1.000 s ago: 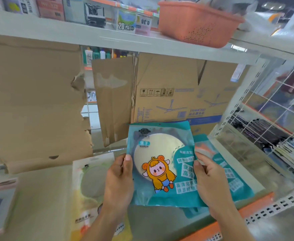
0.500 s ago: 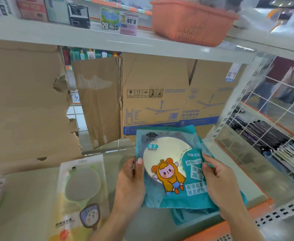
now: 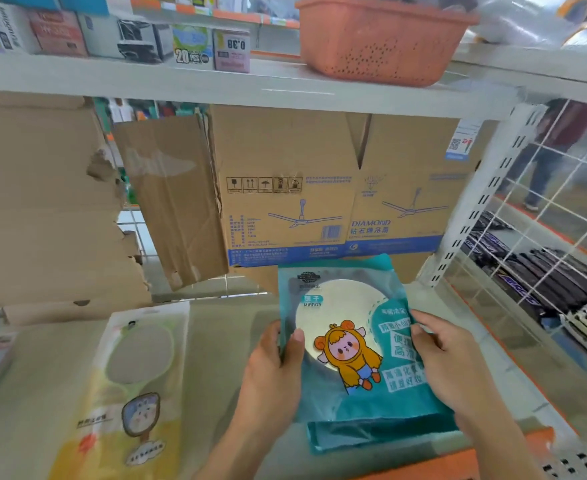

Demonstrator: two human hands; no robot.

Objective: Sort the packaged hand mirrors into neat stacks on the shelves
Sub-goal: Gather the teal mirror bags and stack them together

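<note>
A: What's in the grip?

B: Left hand [image 3: 274, 374] and right hand [image 3: 456, 367] clasp the teal mirror packet [image 3: 345, 341] by its sides, over teal packets [image 3: 371, 433] on the shelf [image 3: 236, 341], mostly hidden.

A: Containers?

B: Orange basket [image 3: 378, 39] above; contents unseen.

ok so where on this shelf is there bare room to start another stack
A bare strip of shelf lies between the yellow mirror pack and the teal mirror pack that the left hand and right hand grip. The right end, over the other teal packs, is crowded. The cardboard box walls the back.
</note>
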